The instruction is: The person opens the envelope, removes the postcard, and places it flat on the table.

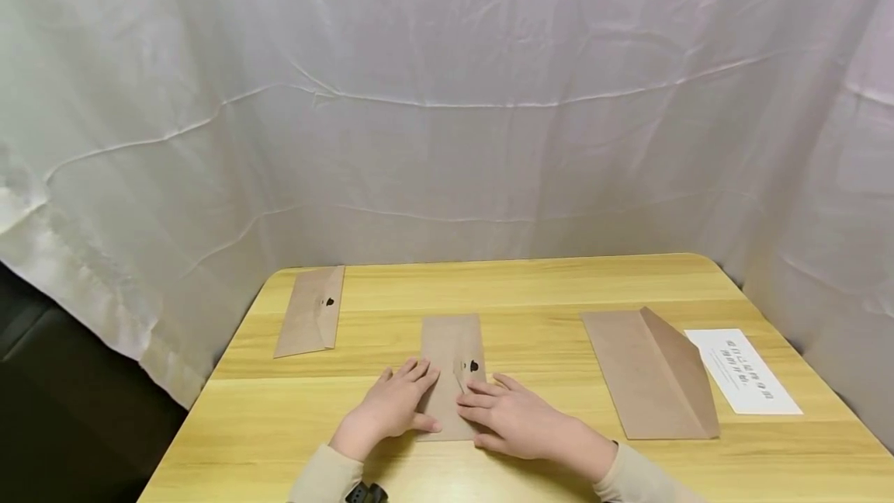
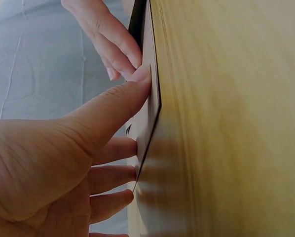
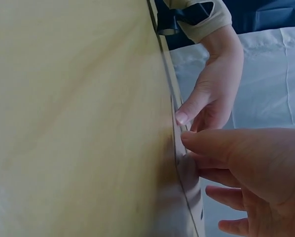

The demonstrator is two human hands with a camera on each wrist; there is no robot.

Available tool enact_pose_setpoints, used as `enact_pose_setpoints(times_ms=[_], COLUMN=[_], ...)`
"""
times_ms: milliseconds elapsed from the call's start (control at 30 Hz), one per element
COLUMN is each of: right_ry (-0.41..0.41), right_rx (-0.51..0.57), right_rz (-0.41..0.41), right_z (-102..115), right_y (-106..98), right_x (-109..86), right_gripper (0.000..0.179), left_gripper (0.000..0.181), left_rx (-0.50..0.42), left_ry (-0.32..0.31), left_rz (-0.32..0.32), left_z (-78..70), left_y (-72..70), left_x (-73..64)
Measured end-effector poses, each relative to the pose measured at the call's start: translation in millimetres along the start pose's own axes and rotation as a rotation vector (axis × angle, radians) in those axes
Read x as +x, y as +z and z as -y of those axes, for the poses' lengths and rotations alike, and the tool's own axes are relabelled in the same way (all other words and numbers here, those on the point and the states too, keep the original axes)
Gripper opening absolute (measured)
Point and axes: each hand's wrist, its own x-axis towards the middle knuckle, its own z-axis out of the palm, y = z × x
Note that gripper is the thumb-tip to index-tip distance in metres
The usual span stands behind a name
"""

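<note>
A brown paper envelope [image 1: 450, 338] with a small dark mark on its flap lies lengthwise on the table in front of me, its flap folded over along the right side. My left hand [image 1: 394, 404] rests on its left edge, thumb on the near part and fingers spread farther up. On the flap side, my right hand [image 1: 520, 419] presses with fairly straight fingers. In the left wrist view, the left thumb [image 2: 115, 103] touches the envelope's face. The right wrist view shows the right hand [image 3: 258, 168] along the opposite edge.
Another brown envelope [image 1: 307, 317], flap folded over, lies at the table's far left. To the right sits a larger-looking envelope [image 1: 632, 379] with its flap spread out, beside a white card [image 1: 747, 371] with printed characters. Pale curtains [image 1: 461, 161] surround the wooden table [image 1: 538, 332].
</note>
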Motion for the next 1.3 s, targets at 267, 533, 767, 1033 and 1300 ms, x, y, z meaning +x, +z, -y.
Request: enact_pose_setpoints(times_ms=[267, 533, 767, 1033, 1300], right_ry=[0.052, 0.122, 0.206, 0.249, 0.217], right_rx=[0.011, 0.069, 0.053, 0.058, 0.051], right_rz=[0.012, 0.080, 0.066, 0.126, 0.095], right_z=[0.2, -5.6, -16.3, -22.2, -22.9], right_y=[-14.4, -31.7, -35.8, -27.9, -20.9], right_x=[-4.3, -10.8, -17.2, -18.9, -14.5], right_gripper=[0.047, 0.047, 0.049, 0.047, 0.039], left_gripper=[0.083, 0.083, 0.084, 0.084, 0.083], left_rx=[-0.014, -0.022, -0.023, -0.023, -0.032], left_ry=[-0.007, -0.003, 0.004, 0.007, 0.019], left_rz=[0.007, 0.012, 0.011, 0.006, -0.001], left_z=[-1.7, -0.8, -0.9, -0.1, -0.1], left_y=[-0.9, -0.4, -0.8, 1.6, -0.2], left_x=[-0.8, -0.9, -1.3, -0.4, -0.3])
